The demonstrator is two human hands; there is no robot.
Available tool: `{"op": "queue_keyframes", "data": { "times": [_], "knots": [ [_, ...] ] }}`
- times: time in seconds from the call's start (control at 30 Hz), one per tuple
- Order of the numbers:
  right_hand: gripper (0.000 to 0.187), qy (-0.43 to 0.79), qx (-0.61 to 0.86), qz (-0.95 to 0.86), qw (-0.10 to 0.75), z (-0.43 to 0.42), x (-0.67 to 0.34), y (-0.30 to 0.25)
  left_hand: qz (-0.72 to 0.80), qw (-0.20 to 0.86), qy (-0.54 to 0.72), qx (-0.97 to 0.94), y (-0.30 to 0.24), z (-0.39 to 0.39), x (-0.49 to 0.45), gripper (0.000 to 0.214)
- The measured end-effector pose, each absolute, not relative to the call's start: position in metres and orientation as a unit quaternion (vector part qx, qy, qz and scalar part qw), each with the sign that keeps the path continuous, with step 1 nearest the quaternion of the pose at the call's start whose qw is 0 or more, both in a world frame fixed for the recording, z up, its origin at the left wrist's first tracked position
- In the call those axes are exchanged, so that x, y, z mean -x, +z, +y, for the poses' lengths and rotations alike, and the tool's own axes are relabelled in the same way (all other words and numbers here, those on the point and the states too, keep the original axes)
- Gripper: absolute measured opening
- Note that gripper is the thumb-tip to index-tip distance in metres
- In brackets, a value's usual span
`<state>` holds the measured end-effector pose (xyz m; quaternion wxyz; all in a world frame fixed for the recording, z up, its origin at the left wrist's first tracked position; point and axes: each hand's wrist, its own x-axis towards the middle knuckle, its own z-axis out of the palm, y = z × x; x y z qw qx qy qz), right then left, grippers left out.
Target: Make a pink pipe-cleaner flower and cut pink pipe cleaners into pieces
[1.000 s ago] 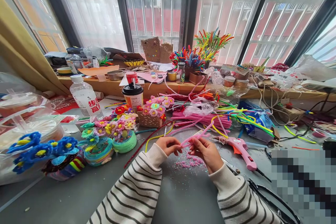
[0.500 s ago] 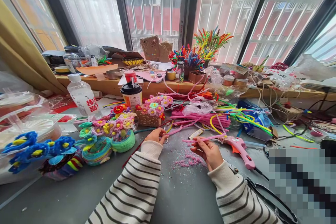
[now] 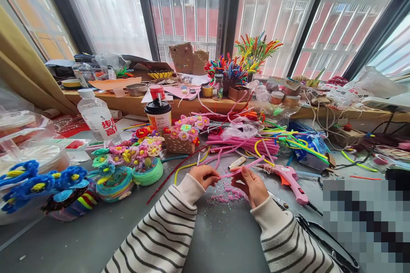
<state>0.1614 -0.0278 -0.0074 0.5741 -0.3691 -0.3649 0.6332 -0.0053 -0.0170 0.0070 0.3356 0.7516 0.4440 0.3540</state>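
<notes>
In the head view, both hands meet over the middle of the grey counter (image 3: 230, 239), with a thin pink pipe cleaner (image 3: 226, 175) stretched between them. The left hand (image 3: 203, 178) pinches its left end between thumb and fingertips. The right hand (image 3: 252, 184) pinches it farther along, and a length sticks out beyond the fingers, up and towards the counter's right side. Under the hands, pink fuzz trimmings (image 3: 229, 196) lie scattered among glittery specks.

Just beside the right hand, a pink glue gun (image 3: 290, 178) lies on its side, its nozzle pointing left. Scissors (image 3: 278, 200) with black handles lie partly hidden by the right forearm. Behind the hands, towards the counter's back edge, is a bundle of pink pipe cleaners (image 3: 243, 145), with a blue packet (image 3: 309, 153) to its right.

Towards the left side, a cardboard box (image 3: 179, 145) bears pink fuzzy flowers (image 3: 186, 131); near it are a mint-green coiled pot (image 3: 147, 172), a black-lidded paper cup (image 3: 158, 115) and a clear plastic bottle (image 3: 98, 117). Blue flowers (image 3: 40, 185) stand nearest the left edge. Along the back edge, a wooden ledge (image 3: 188, 106) carries a small glass bottle (image 3: 218, 86) and bunches of coloured stems (image 3: 258, 53).
</notes>
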Motion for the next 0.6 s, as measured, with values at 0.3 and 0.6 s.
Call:
{"op": "queue_keyframes", "data": {
  "times": [0.3,0.6],
  "knots": [
    [0.026,0.582,0.353,-0.439,0.586,-0.022,-0.168,-0.007,0.452,0.537,0.4,-0.589,0.011,-0.017,0.003,0.016],
    [0.026,0.449,0.405,-0.616,0.505,-0.033,-0.16,-0.006,0.425,0.594,0.434,-0.527,0.013,-0.018,0.002,0.032]
  ]
}}
